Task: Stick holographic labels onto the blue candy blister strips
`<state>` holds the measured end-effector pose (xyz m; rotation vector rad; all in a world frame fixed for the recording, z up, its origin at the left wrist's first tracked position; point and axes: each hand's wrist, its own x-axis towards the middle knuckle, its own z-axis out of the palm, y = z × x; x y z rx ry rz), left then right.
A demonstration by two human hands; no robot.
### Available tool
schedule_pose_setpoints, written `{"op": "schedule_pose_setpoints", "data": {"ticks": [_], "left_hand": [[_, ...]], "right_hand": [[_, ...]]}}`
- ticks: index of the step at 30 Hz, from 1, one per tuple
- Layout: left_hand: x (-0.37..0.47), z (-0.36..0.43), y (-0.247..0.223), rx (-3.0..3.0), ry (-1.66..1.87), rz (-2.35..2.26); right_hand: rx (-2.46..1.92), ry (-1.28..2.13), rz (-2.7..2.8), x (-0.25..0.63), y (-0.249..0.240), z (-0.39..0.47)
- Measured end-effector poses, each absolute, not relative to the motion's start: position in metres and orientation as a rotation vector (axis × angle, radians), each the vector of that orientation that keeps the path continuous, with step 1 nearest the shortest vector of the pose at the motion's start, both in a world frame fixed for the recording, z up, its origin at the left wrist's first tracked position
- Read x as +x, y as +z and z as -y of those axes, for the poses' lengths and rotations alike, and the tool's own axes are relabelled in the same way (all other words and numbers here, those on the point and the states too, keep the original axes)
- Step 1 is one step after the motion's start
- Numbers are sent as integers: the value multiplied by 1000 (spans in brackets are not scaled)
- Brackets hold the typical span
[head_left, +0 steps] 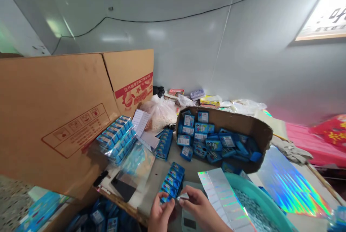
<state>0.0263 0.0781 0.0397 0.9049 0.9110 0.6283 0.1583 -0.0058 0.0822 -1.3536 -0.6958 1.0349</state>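
Note:
My left hand is at the near end of a row of small blue boxes. Its thumb and fingers close on the nearest small blue box; I cannot tell whether that one is lifted off the table. My right hand pinches a small shiny silvery piece, perhaps a sticker, close beside the left thumb. Under the right hand lies a pale device with a display, partly covered. A silvery sheet of strips sits just right of it, overlapping a turquoise basin of small pale-blue pieces.
Behind the hands stands a cut-down carton full of loose blue boxes. A tall cardboard box blocks the left side. Wrapped blue packs and a plastic bag lie near it. At right is a shiny holographic sheet.

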Motion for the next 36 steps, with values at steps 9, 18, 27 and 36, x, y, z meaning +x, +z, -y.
{"op": "schedule_pose_setpoints", "data": {"ticks": [9, 18, 27, 36], "left_hand": [[-1, -117, 62, 1941, 273, -649], [-10, -103, 43, 2257, 635, -470], [-19, -99, 40, 2170, 653, -398], [-30, -95, 58, 1940, 424, -466]], "right_hand": [[-2050, 793, 1499, 144, 83, 3], [-1904, 817, 1355, 134, 80, 4], [-1956, 805, 1148, 112, 80, 11], [-2029, 817, 1078, 99, 76, 23]]}}
